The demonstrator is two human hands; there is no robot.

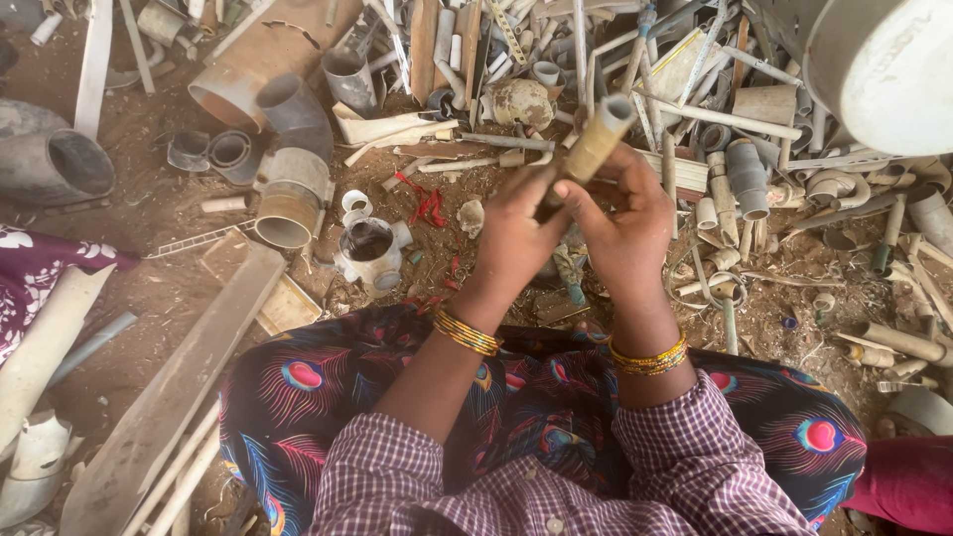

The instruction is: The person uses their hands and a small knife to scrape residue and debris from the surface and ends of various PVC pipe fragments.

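Pipe: short tan pipe piece (594,142), tilted up-right above my lap.
Left grip (516,233): clamped on its lower end.
Right grip (625,226): wrapped around it too.
Around: white pipe fitting (369,250), grey elbow (293,111), scrap pipes littering the dirt floor (179,288).

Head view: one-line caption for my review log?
Both hands, left hand and right hand, hold a short tan pipe above scattered pipe scraps.
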